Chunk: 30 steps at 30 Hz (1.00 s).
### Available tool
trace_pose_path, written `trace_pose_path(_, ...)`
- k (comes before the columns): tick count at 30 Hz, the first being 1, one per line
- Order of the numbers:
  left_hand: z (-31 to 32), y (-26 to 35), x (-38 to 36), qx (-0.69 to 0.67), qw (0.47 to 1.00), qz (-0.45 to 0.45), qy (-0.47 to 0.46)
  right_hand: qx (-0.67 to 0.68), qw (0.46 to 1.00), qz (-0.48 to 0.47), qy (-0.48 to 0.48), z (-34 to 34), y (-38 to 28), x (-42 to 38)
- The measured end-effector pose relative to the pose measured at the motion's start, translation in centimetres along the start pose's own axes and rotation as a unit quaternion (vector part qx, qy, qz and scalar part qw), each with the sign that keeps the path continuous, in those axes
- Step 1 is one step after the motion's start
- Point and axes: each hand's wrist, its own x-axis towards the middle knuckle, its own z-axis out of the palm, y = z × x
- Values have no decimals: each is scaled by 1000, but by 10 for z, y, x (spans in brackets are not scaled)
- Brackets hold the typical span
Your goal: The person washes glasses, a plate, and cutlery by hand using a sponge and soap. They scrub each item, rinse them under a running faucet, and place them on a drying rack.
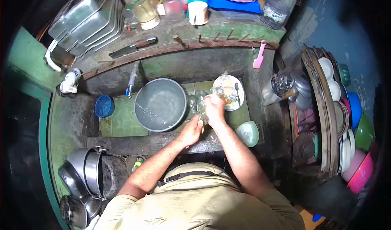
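Green-painted concrete forms the washing sink (118, 122), seen from above, with a worn surface (220, 36) running along its far side. At the middle of the sink a clear drinking glass (202, 112) is held between both hands. The left hand (191, 133) is closed around the near part of the glass, its grip wrapped tight on it. The right hand (214, 107) is laid over the far end of the glass, fingers curled on it; whether they reach inside the glass cannot be told. Just left of the hands a large grey basin (160, 104) holding water is set, and a thin stream of water is seen falling into it from a tap (131, 83). More clear glasses (194, 99) are stood between the basin and the hands. Just beyond the right hand a white plate (238, 92) with a spoon (237, 90) on it is placed. A pale green bowl (248, 133) is turned over on the near right rim. A blue strainer (104, 106) is lying at the left. Steel trays (87, 24) are stacked on the far left, and plates and bowls are stored in a rack (326, 107) on the right.
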Motion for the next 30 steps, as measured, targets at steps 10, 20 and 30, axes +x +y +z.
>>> trace_pose_path(10,-21,-4,4,-135,990,-22,43,-5,995,-104,-10,32,-12,11)
trace_pose_path(20,-27,12,3,-178,980,-72,51,-156,965,-207,-48,30,-44,-3)
trace_pose_path(30,-33,23,-1,-255,964,-80,-1,-83,965,-204,-146,25,-57,-13)
